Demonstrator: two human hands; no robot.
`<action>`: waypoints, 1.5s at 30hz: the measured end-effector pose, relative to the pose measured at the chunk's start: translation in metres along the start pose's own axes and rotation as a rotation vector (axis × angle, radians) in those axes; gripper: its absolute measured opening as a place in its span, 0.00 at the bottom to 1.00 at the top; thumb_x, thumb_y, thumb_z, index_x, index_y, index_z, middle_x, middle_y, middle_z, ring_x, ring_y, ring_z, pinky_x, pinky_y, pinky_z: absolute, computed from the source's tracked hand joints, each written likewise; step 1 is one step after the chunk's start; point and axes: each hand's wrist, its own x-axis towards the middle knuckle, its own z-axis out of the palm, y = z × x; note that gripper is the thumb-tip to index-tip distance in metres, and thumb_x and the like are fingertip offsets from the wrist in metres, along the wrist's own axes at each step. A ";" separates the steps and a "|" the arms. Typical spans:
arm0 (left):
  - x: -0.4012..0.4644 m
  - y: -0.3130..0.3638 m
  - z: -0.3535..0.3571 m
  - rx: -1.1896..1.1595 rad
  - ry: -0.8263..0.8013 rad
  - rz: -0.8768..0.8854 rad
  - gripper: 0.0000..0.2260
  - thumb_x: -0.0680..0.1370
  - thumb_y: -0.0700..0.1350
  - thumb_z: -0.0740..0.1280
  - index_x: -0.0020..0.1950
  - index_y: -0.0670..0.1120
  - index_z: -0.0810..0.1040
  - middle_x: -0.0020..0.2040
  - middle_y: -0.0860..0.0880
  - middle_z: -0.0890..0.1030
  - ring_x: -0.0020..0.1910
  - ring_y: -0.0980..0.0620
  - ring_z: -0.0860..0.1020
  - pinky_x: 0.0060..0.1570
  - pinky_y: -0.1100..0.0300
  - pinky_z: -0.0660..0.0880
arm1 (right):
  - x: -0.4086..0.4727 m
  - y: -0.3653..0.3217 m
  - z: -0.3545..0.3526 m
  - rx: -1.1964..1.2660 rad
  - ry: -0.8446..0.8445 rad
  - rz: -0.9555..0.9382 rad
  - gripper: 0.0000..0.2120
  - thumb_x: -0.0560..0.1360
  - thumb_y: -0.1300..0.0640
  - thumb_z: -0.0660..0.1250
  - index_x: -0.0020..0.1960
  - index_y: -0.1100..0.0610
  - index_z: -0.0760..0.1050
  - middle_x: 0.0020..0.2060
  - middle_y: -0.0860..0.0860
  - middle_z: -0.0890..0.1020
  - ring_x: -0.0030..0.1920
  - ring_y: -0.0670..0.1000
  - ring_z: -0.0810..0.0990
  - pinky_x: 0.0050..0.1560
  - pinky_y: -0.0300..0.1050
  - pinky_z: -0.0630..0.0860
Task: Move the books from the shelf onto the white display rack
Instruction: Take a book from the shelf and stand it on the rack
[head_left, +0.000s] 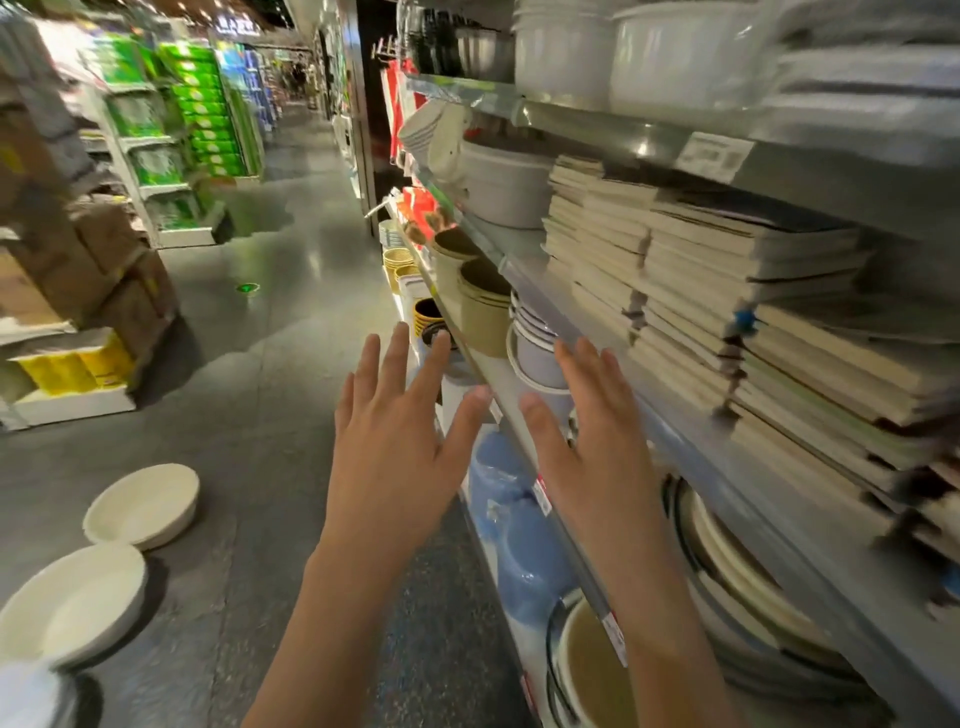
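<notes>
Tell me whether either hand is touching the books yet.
Apart. The head view shows the left hand and right hand open at the shelf edge, with bare shelf between the fingers and the books.

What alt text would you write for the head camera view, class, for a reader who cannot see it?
Two bare hands, the left hand and right hand, reach open and empty toward a metal store shelf holding stacks of books. Bowls and tubs fill the neighbouring shelves, and two white bowls sit on the aisle floor at left.
</notes>
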 end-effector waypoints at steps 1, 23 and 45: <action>0.013 -0.010 0.003 0.000 -0.001 -0.012 0.32 0.79 0.69 0.44 0.80 0.58 0.57 0.82 0.51 0.50 0.81 0.50 0.44 0.77 0.48 0.46 | 0.013 0.000 0.010 -0.006 -0.005 -0.005 0.30 0.80 0.34 0.51 0.79 0.43 0.53 0.79 0.42 0.52 0.78 0.41 0.44 0.78 0.48 0.47; 0.314 -0.218 0.054 -0.124 -0.177 0.187 0.37 0.75 0.71 0.41 0.80 0.57 0.57 0.82 0.50 0.52 0.81 0.49 0.45 0.77 0.47 0.47 | 0.267 -0.021 0.223 -0.114 0.182 0.206 0.34 0.77 0.32 0.52 0.78 0.45 0.58 0.79 0.43 0.55 0.79 0.43 0.49 0.76 0.44 0.51; 0.566 -0.172 0.230 -0.157 -0.251 0.502 0.36 0.76 0.71 0.41 0.80 0.57 0.55 0.82 0.48 0.50 0.81 0.46 0.45 0.74 0.50 0.42 | 0.478 0.098 0.220 -0.505 0.500 0.274 0.39 0.76 0.27 0.38 0.80 0.46 0.55 0.81 0.49 0.48 0.80 0.50 0.39 0.78 0.52 0.40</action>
